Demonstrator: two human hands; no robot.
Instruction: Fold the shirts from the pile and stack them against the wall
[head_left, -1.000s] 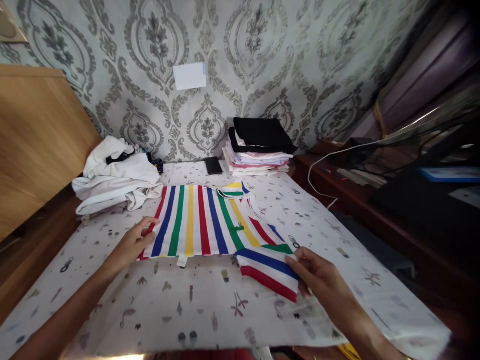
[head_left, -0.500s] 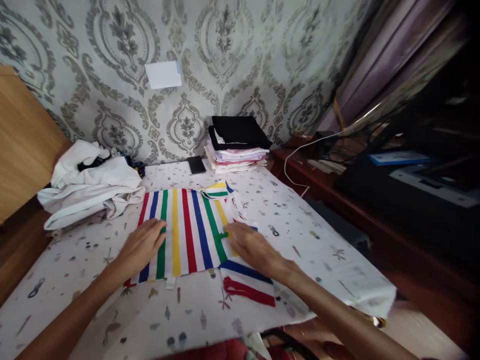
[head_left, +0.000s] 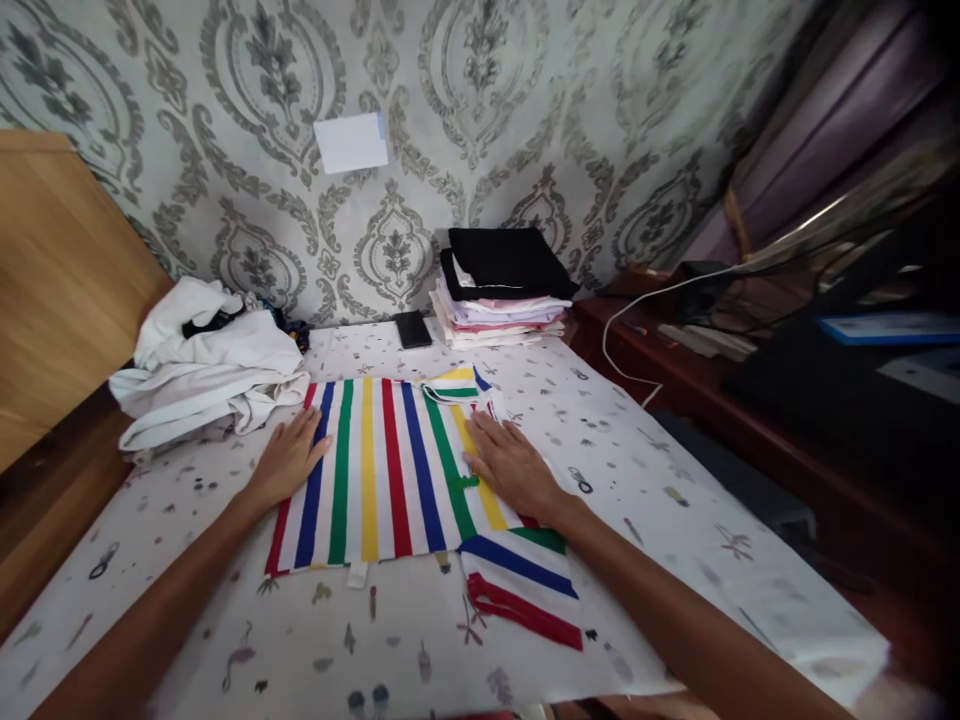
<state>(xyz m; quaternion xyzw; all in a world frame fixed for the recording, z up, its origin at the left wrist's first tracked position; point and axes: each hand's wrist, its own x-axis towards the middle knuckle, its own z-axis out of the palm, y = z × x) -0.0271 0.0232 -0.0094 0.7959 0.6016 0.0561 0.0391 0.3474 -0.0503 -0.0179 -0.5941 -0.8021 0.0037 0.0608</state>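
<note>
A striped shirt (head_left: 386, 470) in red, blue, green, yellow and white lies spread on its side on the table, with its collar end to the right. One sleeve (head_left: 521, 585) with a red cuff sticks out toward me. My left hand (head_left: 289, 455) rests flat on the hem end, fingers stretched out. Across from it, my right hand (head_left: 514, 465) lies flat over the shoulder end, next to a small green emblem (head_left: 469, 482) on the fabric. That hand hides part of the collar. Neither hand grasps the cloth.
A heap of white clothes (head_left: 214, 370) sits at the back left by a wooden panel (head_left: 67, 280). Against the wall are a black phone (head_left: 412, 330) and a stack of folded clothes (head_left: 502, 290). A white cable (head_left: 607, 335) hangs over the dark red furniture at right.
My left hand has shifted toward the hem edge and flattened. My right hand has settled flat on the shoulder end. The view has turned slightly left.
</note>
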